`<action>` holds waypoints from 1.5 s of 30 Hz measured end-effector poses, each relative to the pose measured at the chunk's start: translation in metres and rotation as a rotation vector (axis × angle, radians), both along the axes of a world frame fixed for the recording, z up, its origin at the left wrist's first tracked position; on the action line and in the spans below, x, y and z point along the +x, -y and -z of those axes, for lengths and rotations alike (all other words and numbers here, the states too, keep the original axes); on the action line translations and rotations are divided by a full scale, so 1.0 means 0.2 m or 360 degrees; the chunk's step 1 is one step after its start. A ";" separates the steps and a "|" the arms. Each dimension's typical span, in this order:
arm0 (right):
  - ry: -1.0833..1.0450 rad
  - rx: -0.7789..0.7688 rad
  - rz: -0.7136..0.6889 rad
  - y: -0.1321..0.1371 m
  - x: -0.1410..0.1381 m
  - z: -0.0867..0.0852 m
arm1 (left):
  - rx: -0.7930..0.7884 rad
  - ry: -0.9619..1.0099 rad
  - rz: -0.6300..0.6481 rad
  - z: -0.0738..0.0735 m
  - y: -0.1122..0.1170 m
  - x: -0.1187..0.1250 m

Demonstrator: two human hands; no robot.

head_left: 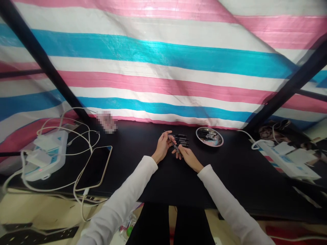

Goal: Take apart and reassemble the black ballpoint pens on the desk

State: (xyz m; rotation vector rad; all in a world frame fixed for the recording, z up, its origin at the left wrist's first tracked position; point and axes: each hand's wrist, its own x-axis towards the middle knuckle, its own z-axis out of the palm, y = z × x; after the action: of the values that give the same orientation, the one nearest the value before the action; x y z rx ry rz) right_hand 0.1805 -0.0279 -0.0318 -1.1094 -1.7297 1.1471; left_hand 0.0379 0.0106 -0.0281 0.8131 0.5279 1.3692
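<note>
From my end of the feed, I find the dark pen (174, 145) just below the middle of the frame, strung between both bare hands above the desk (143, 183). Its long axis slants from upper left down to lower right, so the left hand (162, 146) has the upper stretch and the right hand (188, 155) the lower one — neither is nearer, since both are on it. I read each grip as a narrow pinch, fingertips closed in around the barrel with hardly any gap, though I cannot tell whether the pen is whole or in two parts.

Just right of the left fingertips and above the right hand, I see a row of dark pens (182, 140) lying side by side, their long axes running nearly level across the frame, at an angle to the held one. I cannot tell if the hands touch that row. Farther right, well apart from the grip, a round metal dish (217, 140) holds more pens (207, 134).

At lower left I have a dark-screened smartphone (95, 166) with its charging cable (86, 191), and a power strip (60, 162) beyond.

As for brands, labels or writing — I can read none; any print on the pens is too small.
</note>
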 end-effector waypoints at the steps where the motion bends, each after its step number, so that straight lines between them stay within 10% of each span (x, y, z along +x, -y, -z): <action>1: -0.0035 -0.0028 0.0009 0.00 0.00 0.00 | -0.0069 0.0118 0.0074 -0.01 -0.01 0.01; 8: -0.0090 -0.0079 0.0046 -0.03 0.02 0.02 | -0.0368 0.0750 0.0519 -0.06 -0.12 0.01; 45: -0.0033 -0.0080 0.0086 -0.04 0.03 0.03 | -0.0501 0.0792 0.0188 -0.05 -0.08 -0.07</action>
State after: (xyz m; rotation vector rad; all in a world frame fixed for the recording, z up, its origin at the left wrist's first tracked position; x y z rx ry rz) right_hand 0.1855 -0.0198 -0.0378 -1.1635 -1.6532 1.1701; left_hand 0.0233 0.0256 -0.0181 0.2277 0.2867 1.2781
